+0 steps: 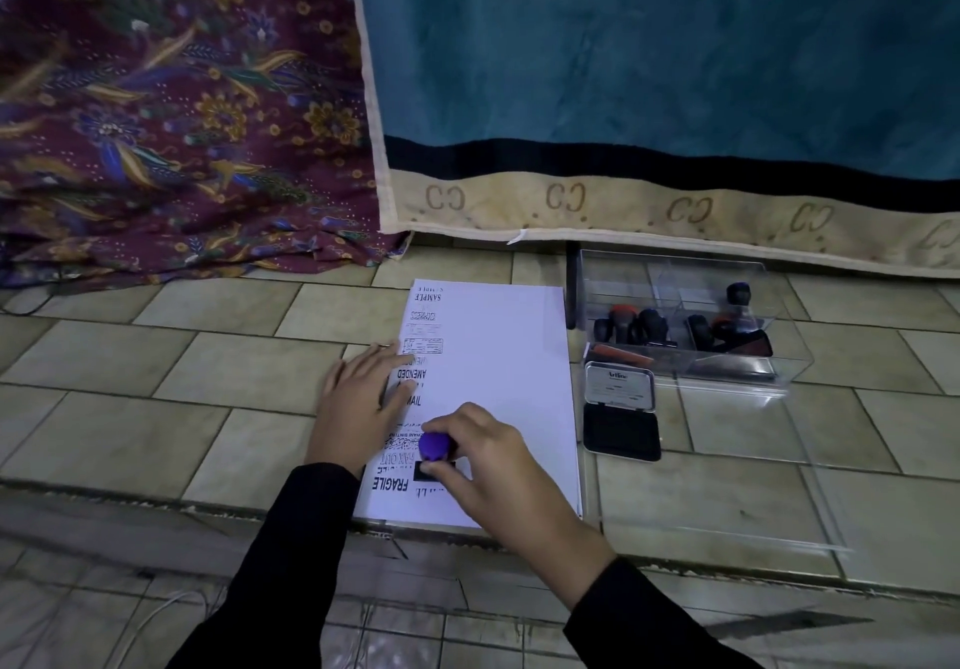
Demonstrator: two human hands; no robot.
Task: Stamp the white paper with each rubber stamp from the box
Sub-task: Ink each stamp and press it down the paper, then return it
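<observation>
Where the head camera looks: down at the white paper (511,382), flat on a tiled floor (182,356), and every place below is called from that sheet.
Right hand (498,481): over the paper's near left part, fingers and thumb curled in, pinching the purple-handled stamp (435,446).
Purple-handled stamp: upright, black base down on the sheet as far as can be seen, right beside the FAX OUT and FRAGILE prints.
Left hand (358,403): flat, fingers spread, pressing on the paper's left edge, fingertips lying across the prints there.
Prints: one column down the paper's left side, with SAMPLE at the far end and AMENDED midway.
Ink pad (621,411): open, just beside the paper's right edge, lid tipped up and label showing.
Clear box (779,356): right of the paper's far corner, just past the ink pad.
Stamps in the box (654,328): dark handles, some orange, lying in the compartments.
Blue blanket (623,70): hanging beyond the paper's far edge.
Floral cloth (156,122): beyond the paper, off to the left.
</observation>
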